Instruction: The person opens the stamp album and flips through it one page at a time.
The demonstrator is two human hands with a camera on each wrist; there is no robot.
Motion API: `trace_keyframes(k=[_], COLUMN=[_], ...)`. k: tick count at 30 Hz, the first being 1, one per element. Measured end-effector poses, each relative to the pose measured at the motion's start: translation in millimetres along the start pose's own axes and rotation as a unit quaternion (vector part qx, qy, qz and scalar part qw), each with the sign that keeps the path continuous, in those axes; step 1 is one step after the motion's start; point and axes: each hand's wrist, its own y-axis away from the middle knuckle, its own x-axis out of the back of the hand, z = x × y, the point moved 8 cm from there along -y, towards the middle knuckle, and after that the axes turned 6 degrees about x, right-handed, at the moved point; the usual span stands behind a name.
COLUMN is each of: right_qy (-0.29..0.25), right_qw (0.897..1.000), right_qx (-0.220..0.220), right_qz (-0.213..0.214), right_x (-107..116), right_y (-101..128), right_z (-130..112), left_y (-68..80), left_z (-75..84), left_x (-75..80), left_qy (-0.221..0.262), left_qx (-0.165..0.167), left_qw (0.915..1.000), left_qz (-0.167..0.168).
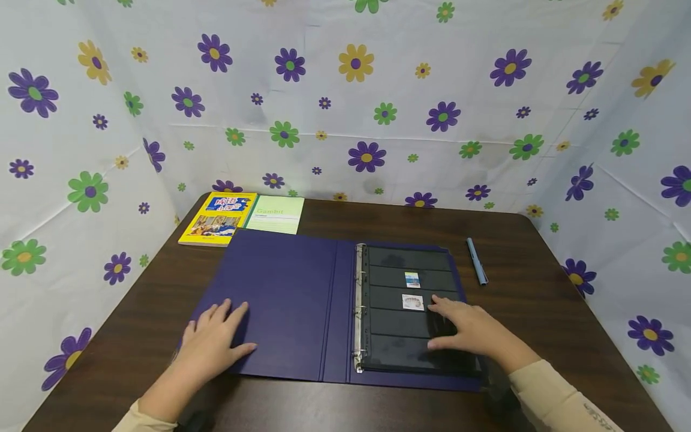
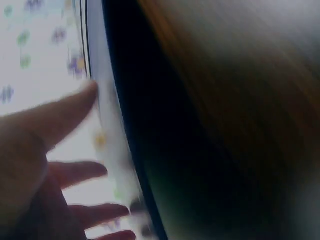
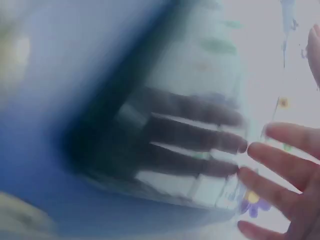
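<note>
A dark blue ring binder (image 1: 281, 300) lies spread flat on the table. Its right side bears a black stamp-album page (image 1: 396, 351) with clear horizontal pockets, held by the metal rings (image 1: 358, 310). Two small stamps, one blue and yellow (image 1: 412, 279) and one whitish (image 1: 412, 302), sit in separate pockets. My left hand (image 1: 207, 342) is at the lower left of the cover, fingers spread, holding nothing. Over the right part of the page is my right hand (image 1: 469, 327), thumb and fingers apart. In the right wrist view, its straight fingers (image 3: 280, 157) meet their reflection on the glossy page (image 3: 200, 75).
A blue pen (image 1: 477, 261) lies right of the binder on the dark brown table (image 1: 540, 288). At the back left are a yellow book (image 1: 216, 219) and a pale green booklet (image 1: 276, 214), close behind the binder's cover. Flowered white cloth (image 1: 324, 84) surrounds the table.
</note>
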Motion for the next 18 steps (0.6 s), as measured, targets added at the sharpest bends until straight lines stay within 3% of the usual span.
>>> trace_keyframes(k=[4,7,10,13,18], right_qy=[-0.02,-0.051,-0.076,-0.091,-0.095], right_qw=[0.998,0.996,0.995,0.995,0.995], right_qx=[0.002,-0.003,-0.013,-0.021,-0.035], right_qz=[0.06,0.068,0.056,0.039,0.001], right_x=[22,26,25,23,17], right_y=[-23,-43,-60,-70,-77], right_z=[21,44,66,80,91], left_y=[-5.9,-4.5,-0.3,2.5,3.2], left_z=[67.0,109.9,141.5,156.5,158.6], left_x=[-13.7,-24.0,-33.5,-41.5,-49.9], left_qy=[0.014,0.024,0.016,-0.011,-0.046], left_qx=[-0.141,-0.228,-0.298,-0.326,-0.314], left_qw=[0.9898,0.9726,0.9524,0.9418,0.9438], left_qz=[-0.012,-0.04,-0.064,-0.084,-0.094])
